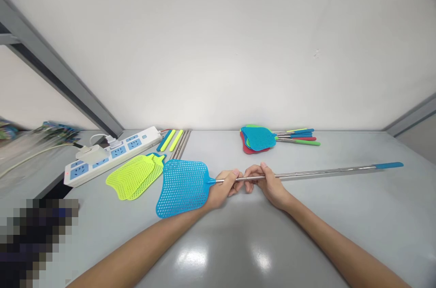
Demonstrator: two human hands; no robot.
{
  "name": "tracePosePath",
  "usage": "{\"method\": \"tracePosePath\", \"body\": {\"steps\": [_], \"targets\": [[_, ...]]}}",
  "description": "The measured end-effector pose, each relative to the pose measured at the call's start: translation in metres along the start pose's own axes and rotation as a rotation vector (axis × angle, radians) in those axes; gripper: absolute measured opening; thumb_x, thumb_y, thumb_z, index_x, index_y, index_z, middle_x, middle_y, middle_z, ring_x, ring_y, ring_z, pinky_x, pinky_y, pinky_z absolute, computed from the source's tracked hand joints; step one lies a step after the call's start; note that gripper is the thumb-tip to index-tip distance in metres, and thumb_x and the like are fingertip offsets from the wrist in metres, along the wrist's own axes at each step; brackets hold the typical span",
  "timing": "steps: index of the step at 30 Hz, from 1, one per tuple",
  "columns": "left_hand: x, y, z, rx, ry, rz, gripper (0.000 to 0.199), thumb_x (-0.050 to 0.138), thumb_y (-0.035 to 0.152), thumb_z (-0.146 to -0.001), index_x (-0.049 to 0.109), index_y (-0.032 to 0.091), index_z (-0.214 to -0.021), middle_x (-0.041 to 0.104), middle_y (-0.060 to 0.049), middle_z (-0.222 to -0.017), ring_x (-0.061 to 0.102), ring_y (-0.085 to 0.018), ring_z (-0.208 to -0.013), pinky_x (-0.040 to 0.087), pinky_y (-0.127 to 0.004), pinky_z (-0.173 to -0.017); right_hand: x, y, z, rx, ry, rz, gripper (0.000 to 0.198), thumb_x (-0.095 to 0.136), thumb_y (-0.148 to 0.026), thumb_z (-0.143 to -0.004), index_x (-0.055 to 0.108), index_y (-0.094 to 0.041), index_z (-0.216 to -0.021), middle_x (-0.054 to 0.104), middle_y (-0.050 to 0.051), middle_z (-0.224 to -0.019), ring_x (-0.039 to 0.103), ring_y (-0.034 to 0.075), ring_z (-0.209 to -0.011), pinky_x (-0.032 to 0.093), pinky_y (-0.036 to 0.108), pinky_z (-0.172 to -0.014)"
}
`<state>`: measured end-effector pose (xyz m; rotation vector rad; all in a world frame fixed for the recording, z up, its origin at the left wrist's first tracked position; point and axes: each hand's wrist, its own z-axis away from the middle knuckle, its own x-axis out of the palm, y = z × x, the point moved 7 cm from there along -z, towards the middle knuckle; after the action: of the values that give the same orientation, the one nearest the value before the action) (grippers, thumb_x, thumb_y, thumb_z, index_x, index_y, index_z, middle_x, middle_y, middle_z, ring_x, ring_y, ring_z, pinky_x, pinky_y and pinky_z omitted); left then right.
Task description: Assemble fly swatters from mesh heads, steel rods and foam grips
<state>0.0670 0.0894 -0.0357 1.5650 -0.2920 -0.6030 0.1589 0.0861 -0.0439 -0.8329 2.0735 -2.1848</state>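
A blue fly swatter (pixel 185 188) with a long metal telescopic rod lies across both hands above the table, its perforated head to the left and its blue grip far to the right. My left hand (pixel 223 188) is closed around the rod just beside the head. Close by, my right hand (pixel 269 183) pinches the rod a little further along. Left of the swatter head lie yellow-green swatter heads (pixel 131 176), with a bit of blue showing beneath them. Behind it are loose metal rods (pixel 182 142) and yellow and blue handle grips (pixel 168 140).
A white power strip (pixel 116 156) with plugs in it stands at the left. Near the wall, several fly swatters (pixel 260 138) in blue, green and red are stacked with short handles pointing right. Metal frame posts (pixel 68 65) edge the grey table (pixel 340 215).
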Motion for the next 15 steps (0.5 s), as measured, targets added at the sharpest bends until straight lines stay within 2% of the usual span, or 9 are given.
{"method": "tracePosePath", "body": {"steps": [8,15], "targets": [[0.0031,0.0036,-0.0012,0.042,-0.019,0.031,0.046,0.019,0.038,-0.085,0.041,0.016,-0.051,0.032,0.005,-0.039,0.027,-0.007,-0.038,0.022,-0.022,-0.041,-0.0003,-0.0034,0.0002,-0.006,-0.007,-0.044,0.049,0.024,-0.05,-0.082,0.058,-0.016,-0.072,0.054,0.003,-0.055,0.049,0.015,-0.055,0.035,0.029,-0.058],[0.0,-0.0039,-0.006,-0.008,0.006,0.085,0.045,0.02,0.04,-0.085,0.043,0.016,-0.054,0.031,0.006,-0.036,0.026,-0.007,-0.035,0.021,-0.021,-0.039,-0.0044,-0.0022,-0.0022,0.016,0.04,-0.052,0.047,0.027,-0.047,-0.083,0.058,-0.015,-0.071,0.055,0.004,-0.055,0.047,0.014,-0.052,0.035,0.028,-0.057]]}}
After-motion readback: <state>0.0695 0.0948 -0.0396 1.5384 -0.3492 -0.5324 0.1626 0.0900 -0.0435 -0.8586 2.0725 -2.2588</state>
